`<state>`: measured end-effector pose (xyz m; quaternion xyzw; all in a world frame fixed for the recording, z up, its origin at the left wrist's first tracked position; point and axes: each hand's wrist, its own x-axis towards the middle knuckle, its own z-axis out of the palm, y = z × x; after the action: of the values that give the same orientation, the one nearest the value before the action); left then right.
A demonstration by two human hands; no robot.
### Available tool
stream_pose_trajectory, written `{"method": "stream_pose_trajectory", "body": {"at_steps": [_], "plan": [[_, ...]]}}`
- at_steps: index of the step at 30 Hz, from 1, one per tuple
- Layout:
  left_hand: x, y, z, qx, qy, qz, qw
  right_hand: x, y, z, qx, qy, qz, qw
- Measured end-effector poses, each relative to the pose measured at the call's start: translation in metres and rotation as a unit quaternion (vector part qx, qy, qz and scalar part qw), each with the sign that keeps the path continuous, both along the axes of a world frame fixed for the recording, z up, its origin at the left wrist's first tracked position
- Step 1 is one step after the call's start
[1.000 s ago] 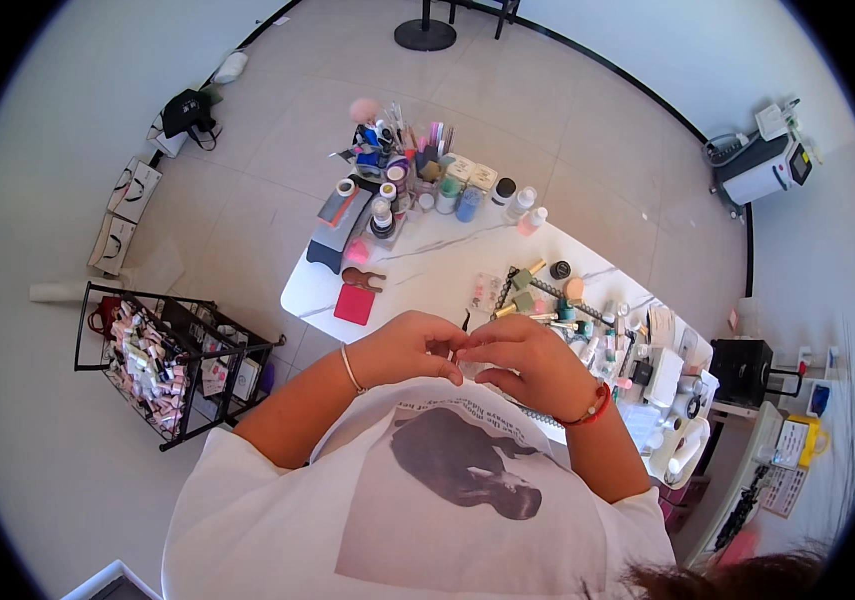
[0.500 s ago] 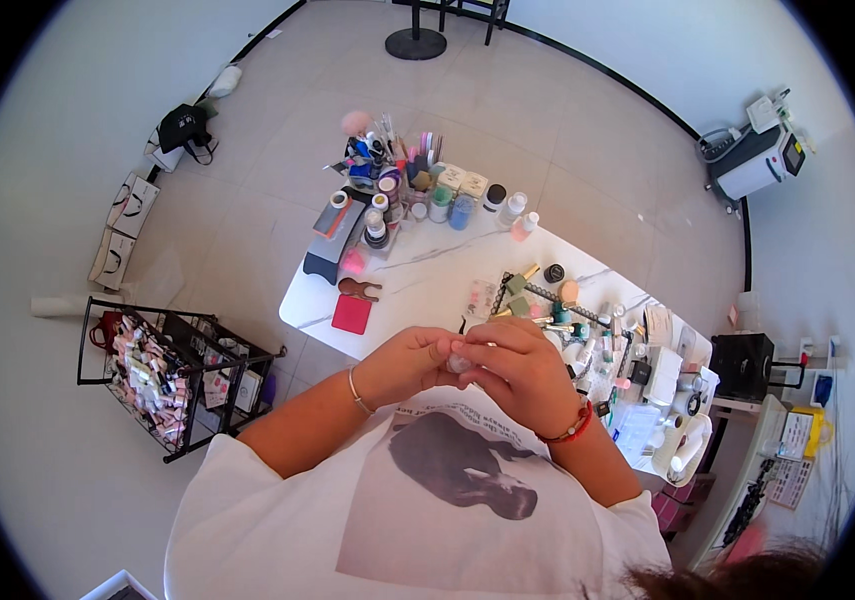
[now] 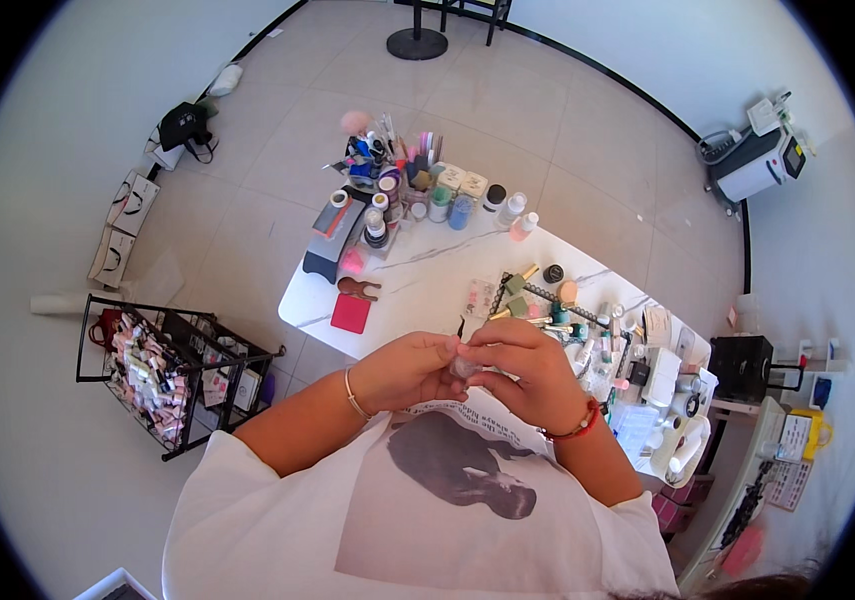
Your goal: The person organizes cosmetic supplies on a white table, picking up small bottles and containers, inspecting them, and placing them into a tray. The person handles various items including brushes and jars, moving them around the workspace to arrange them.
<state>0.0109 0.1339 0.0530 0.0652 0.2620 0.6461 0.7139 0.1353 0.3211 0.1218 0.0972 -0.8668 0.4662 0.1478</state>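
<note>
In front of my chest, over the near edge of the white table, my hands meet. My left hand (image 3: 409, 372) is closed, its thumb and fingers pressed to one side of a small, pale, translucent rounded object (image 3: 464, 368). From the other side my right hand (image 3: 525, 372) pinches the same object with thumb and fingers. Its exact kind is too small to tell. A thin dark curved tip (image 3: 461, 326) rises just above the fingertips; what it belongs to is hidden. Closest on the tabletop lie a red square pad (image 3: 351, 314) and a brown flat piece (image 3: 359, 288).
The marble-patterned table (image 3: 417, 290) carries bottles, jars and a brush holder (image 3: 372, 150) at its back left. Crowded small bottles (image 3: 559, 312) and boxes cover its right side. A black wire cart (image 3: 177, 375) full of small bottles stands left; a wheeled machine (image 3: 759, 160) is far right.
My right hand has shifted slightly and its fingers have opened a little around the pale object, showing more of it. The dark tip now stands out more above my fingers.
</note>
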Motion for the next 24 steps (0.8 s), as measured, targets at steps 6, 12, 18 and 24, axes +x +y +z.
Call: {"method": "stream_pose_trajectory", "body": {"at_steps": [6, 12, 18, 24], "plan": [[0.005, 0.005, 0.018, 0.011, 0.005, 0.027, 1.0, 0.002, -0.004, 0.009, 0.027, -0.007, -0.059, 0.998], [0.019, 0.011, 0.041, 0.015, 0.072, 0.106, 0.992, 0.006, -0.017, 0.018, -0.006, 0.01, -0.168, 0.986], [0.025, 0.013, 0.036, 0.008, 0.156, 0.14, 0.978, 0.007, -0.023, 0.013, -0.019, 0.089, -0.188, 0.978], [0.028, 0.01, 0.026, 0.031, 0.203, 0.15, 0.967, 0.009, -0.025, 0.013, -0.028, 0.118, -0.16, 0.98]]}}
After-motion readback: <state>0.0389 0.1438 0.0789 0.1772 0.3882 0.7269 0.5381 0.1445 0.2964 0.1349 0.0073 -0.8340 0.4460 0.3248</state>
